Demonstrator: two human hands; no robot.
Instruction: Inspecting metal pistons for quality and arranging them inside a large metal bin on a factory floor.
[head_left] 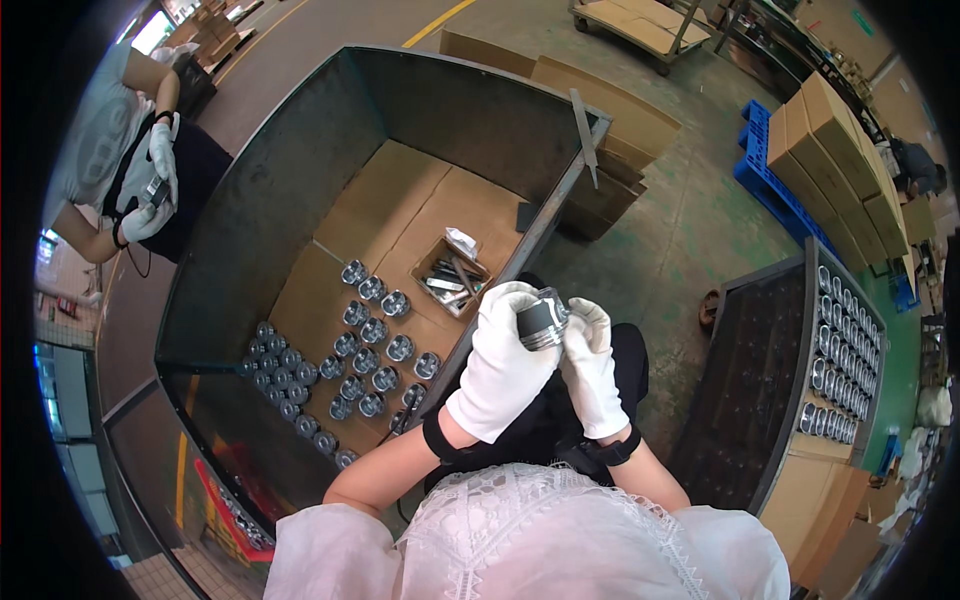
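Note:
A metal piston [541, 320] with a dark skirt and shiny ring grooves is held up in front of my chest. My left hand [499, 358], in a white glove, is wrapped round its left side. From the other side my right hand [592, 372], gloved too, closes its fingers against the piston's right edge; some fingertips are hidden behind it. Left of my hands, several more pistons [372, 330] stand in loose rows on the cardboard-lined floor of a large metal bin [290, 165]. A small cardboard box [447, 293] of pens and tools sits among them, nearest my left hand.
At the far left a co-worker's gloved hands [157, 190] hold another piston. On the right, a dark-sided rack [745, 370] carries several rows of pistons. Stacked cartons [825, 150] rest on a blue pallet [765, 170] at the back right. Flattened cardboard [610, 110] leans behind the bin.

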